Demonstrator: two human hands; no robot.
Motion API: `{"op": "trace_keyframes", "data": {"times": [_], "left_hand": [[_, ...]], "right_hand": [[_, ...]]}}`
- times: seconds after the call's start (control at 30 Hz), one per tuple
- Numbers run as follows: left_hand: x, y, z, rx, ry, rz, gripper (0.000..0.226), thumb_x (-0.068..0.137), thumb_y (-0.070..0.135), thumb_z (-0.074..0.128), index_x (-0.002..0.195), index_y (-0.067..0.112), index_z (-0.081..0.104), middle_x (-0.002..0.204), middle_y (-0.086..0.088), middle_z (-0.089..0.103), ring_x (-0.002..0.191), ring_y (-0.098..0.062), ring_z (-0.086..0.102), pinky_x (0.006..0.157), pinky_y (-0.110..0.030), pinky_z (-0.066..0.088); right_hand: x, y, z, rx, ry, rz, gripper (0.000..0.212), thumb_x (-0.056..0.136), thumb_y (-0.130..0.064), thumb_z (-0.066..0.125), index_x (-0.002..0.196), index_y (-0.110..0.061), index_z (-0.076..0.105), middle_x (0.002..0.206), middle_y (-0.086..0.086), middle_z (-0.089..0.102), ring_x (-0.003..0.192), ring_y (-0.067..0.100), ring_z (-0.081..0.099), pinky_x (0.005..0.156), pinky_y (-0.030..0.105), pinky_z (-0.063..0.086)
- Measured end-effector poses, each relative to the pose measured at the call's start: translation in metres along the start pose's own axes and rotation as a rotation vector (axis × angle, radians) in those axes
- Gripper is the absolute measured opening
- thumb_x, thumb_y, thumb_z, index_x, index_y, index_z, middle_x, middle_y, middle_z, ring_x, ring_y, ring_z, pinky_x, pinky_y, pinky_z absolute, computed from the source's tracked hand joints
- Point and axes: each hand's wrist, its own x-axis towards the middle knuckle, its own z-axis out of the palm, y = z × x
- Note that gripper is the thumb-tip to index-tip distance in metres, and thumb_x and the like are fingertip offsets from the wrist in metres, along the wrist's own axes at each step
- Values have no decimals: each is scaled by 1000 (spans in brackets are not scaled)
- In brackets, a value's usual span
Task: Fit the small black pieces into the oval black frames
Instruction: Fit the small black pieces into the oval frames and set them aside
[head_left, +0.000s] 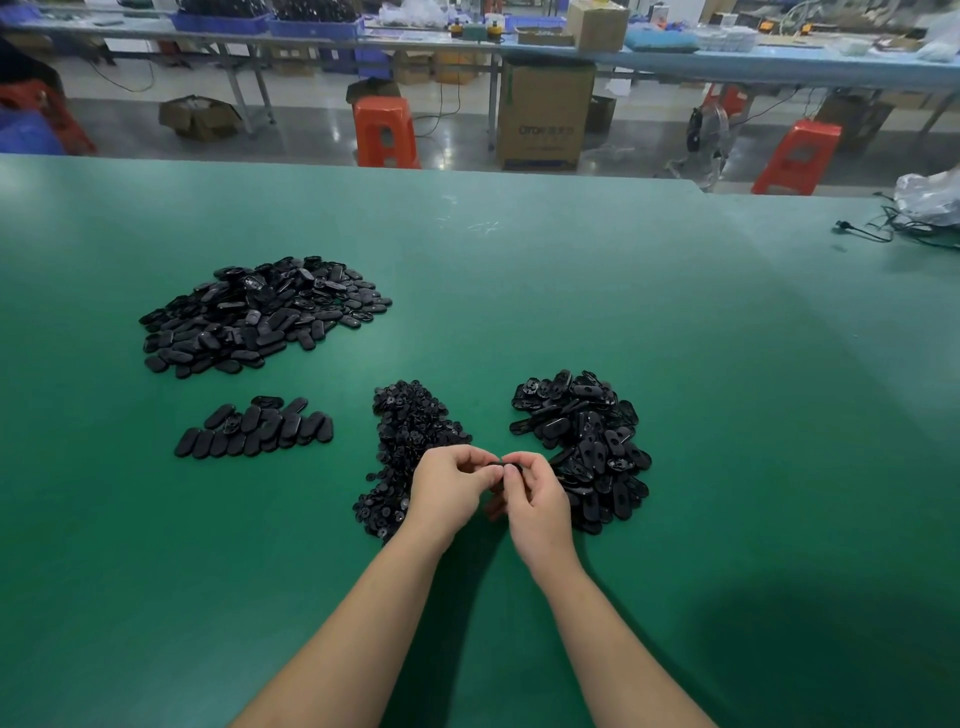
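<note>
The left hand (448, 486) and the right hand (532, 499) met over the green table (675, 364). Both had curled fingers pinching one black piece (503, 464) between them. It was too hidden to tell its kind. A heap of small black pieces (410, 441) lay just behind the left hand. A heap of oval frames (589, 447) lay beside the right hand. Far left sat a big pile (260, 312) and a small row (254, 428) of oval parts.
</note>
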Motion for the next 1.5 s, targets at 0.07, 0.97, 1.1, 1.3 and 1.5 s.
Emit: {"op": "trace_keyframes", "data": {"times": [0.07, 0.97, 1.1, 1.3, 1.5], "left_hand": [[1, 1, 0, 28, -2, 1, 11, 84, 17, 79, 77, 25, 77, 70, 8, 74, 62, -4, 63, 59, -22, 50], [-4, 4, 6, 244, 21, 63, 7, 90, 23, 70, 84, 24, 73, 75, 11, 69, 65, 0, 57, 54, -10, 38], [-2, 1, 4, 307, -10, 115, 10, 96, 20, 65, 93, 23, 74, 79, 13, 67, 64, 1, 53, 53, -9, 34], [-6, 2, 1, 534, -18, 323, 30, 95, 16, 62, 125, 22, 66, 104, 8, 69, 89, -9, 61, 88, -26, 51], [-5, -8, -15, 819, 54, 563, 23, 99, 30, 56, 121, 27, 64, 107, 8, 68, 92, -17, 67, 75, -34, 54]], "right_hand": [[0, 0, 0, -14, 0, -4, 11, 103, -18, 54, 98, -24, 61, 85, 3, 73, 72, 25, 66, 70, 50, 58], [-1, 0, 0, 34, 39, 11, 11, 103, -16, 56, 97, -23, 63, 84, -4, 72, 69, 2, 60, 67, 28, 48], [-1, 0, 0, 30, 33, 17, 10, 103, -16, 55, 96, -21, 60, 74, -8, 63, 64, 6, 54, 64, 32, 45], [-1, -1, 0, -18, 49, -7, 9, 103, -15, 55, 98, -21, 60, 88, -3, 69, 76, 5, 62, 72, 22, 48], [-5, -7, -1, 59, -7, 27, 13, 107, -23, 47, 108, -25, 61, 71, 1, 61, 51, 13, 53, 48, 30, 45]]}}
